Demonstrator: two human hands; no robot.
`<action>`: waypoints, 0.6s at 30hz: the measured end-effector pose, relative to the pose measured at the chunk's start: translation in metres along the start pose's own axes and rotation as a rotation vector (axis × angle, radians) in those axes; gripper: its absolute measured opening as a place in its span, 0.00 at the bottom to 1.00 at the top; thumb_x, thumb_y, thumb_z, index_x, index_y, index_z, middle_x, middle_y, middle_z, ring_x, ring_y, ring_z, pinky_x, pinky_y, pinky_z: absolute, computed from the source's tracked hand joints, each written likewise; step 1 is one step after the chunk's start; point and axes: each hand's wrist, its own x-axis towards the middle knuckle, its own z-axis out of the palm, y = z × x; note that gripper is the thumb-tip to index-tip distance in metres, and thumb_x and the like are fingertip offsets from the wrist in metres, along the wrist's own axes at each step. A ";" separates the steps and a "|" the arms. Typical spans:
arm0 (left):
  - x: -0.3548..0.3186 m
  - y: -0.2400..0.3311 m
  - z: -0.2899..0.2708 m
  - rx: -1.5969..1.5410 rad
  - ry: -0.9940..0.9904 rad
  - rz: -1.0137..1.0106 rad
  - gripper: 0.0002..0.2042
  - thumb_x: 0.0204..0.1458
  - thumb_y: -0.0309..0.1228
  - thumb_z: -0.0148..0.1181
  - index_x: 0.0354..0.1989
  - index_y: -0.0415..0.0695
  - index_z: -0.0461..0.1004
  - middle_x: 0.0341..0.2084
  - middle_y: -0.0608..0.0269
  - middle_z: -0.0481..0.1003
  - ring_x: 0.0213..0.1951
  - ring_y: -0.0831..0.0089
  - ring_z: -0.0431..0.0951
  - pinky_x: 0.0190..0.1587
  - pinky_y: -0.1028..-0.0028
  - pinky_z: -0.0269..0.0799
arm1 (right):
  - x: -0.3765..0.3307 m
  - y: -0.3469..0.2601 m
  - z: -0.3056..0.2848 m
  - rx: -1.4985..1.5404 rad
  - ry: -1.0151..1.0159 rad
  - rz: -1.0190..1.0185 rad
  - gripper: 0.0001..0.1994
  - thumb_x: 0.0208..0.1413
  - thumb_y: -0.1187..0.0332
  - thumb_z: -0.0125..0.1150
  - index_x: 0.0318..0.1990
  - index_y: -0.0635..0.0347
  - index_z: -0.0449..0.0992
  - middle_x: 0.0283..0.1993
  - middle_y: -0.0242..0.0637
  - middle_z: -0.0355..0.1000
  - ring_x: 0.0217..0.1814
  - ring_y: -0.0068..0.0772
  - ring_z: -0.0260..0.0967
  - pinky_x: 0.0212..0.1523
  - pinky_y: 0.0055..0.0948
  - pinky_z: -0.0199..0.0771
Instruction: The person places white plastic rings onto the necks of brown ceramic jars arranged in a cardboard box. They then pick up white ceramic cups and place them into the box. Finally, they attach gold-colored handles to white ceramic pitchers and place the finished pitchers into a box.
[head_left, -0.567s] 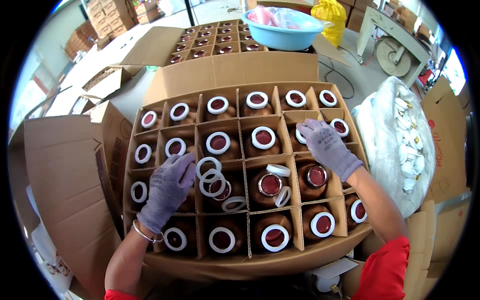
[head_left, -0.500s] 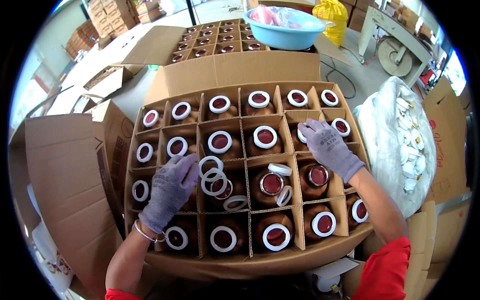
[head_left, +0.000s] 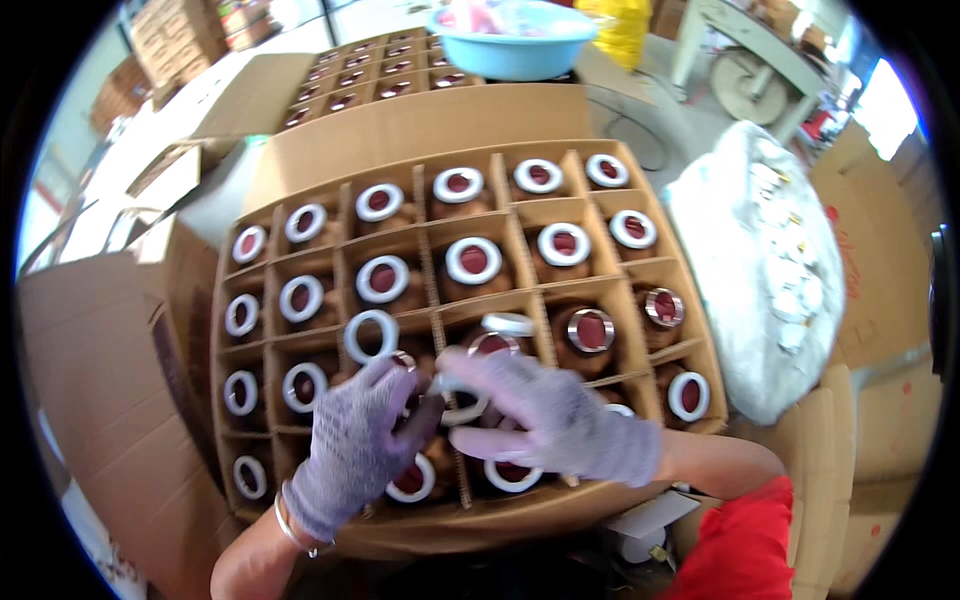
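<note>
- Most brown jars in the divided carton [head_left: 420, 130] already wore white rings [head_left: 474, 260]; two bare jars [head_left: 592, 330] on the right remained.
- Your left hand [head_left: 355, 445] was curled around loose rings [head_left: 370, 335] over the middle cells.
- Your right hand [head_left: 560, 415] pinched one ring [head_left: 462, 400] beside it.

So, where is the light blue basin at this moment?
In the head view the light blue basin is at the top centre, beyond the divided carton of brown jars, resting over a second carton of jars behind it.
</note>
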 end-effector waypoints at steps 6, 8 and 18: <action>-0.003 -0.019 0.025 0.180 0.018 0.012 0.14 0.47 0.32 0.69 0.42 0.43 0.79 0.29 0.56 0.75 0.30 0.56 0.78 0.32 0.62 0.73 | -0.027 0.030 -0.071 -0.008 0.226 0.502 0.12 0.62 0.68 0.58 0.51 0.61 0.75 0.36 0.43 0.76 0.33 0.34 0.76 0.36 0.30 0.76; -0.011 -0.038 0.035 0.329 -0.144 0.024 0.16 0.47 0.36 0.67 0.45 0.46 0.78 0.32 0.57 0.74 0.33 0.55 0.78 0.34 0.59 0.72 | -0.041 0.042 -0.109 0.001 0.385 0.793 0.11 0.62 0.68 0.58 0.49 0.62 0.75 0.35 0.45 0.77 0.36 0.35 0.76 0.39 0.32 0.76; 0.005 -0.016 0.016 0.417 -0.045 0.026 0.06 0.50 0.33 0.64 0.34 0.46 0.77 0.27 0.62 0.72 0.29 0.63 0.77 0.32 0.62 0.72 | -0.091 0.117 -0.137 -0.992 0.005 0.608 0.11 0.58 0.72 0.56 0.47 0.65 0.74 0.40 0.52 0.73 0.45 0.52 0.73 0.47 0.43 0.75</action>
